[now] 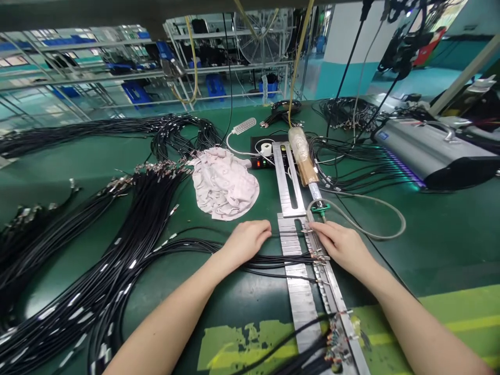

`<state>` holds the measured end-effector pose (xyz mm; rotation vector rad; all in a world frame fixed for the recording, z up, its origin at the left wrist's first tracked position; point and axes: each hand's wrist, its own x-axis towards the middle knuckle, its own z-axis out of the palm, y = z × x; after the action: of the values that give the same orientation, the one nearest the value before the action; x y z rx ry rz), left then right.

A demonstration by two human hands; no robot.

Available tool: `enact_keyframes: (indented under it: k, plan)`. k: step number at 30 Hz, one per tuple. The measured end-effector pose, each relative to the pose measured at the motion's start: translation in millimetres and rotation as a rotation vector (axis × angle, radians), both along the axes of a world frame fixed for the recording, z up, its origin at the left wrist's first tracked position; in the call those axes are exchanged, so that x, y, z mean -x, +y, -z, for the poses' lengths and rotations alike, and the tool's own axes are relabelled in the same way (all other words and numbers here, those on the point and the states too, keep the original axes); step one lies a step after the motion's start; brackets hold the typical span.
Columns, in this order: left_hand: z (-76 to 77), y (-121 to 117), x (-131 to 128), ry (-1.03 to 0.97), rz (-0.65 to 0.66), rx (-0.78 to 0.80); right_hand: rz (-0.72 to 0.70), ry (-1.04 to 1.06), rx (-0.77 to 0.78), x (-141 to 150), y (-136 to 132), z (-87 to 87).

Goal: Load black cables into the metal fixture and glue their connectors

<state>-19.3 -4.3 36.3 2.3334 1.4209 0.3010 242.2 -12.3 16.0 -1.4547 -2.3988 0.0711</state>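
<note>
My left hand (248,239) is closed on a thin black cable (287,233) that runs across the slotted metal fixture (300,291). Just right of the fixture, my right hand (341,245) has its thumb and fingers pinched at that cable's end, whose tip they partly cover. Below my hands, several more black cables (273,259) lie across the fixture with their stripped ends on its toothed strip. Beyond my right fingers is a tape-wrapped tool (300,151) with a green lower part (320,209). A grey cord (390,208) loops beside it.
Large bundles of black cables (133,224) cover the left of the green table. A crumpled pale pink cloth (224,182) lies beyond my left hand. At the right stands a grey lamp housing (437,151) with purple light, cables under its edge. A power strip (260,162) sits behind the fixture.
</note>
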Motion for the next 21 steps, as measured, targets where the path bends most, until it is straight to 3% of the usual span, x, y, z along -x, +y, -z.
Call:
enact_keyframes:
  k: [5, 13, 21]
  plan:
    - [8.5, 7.5, 3.1, 0.052, -0.043, -0.075, 0.138, -0.119, -0.057, -3.7, -2.1, 1.1]
    - [19.5, 5.7, -2.6, 0.159, -0.071, -0.166, -0.007, 0.074, -0.010, 1.6, -5.4, -0.8]
    - [19.3, 5.3, -3.0, 0.290, -0.003, -0.302, -0.029, 0.051, 0.016, -0.3, -2.1, 2.7]
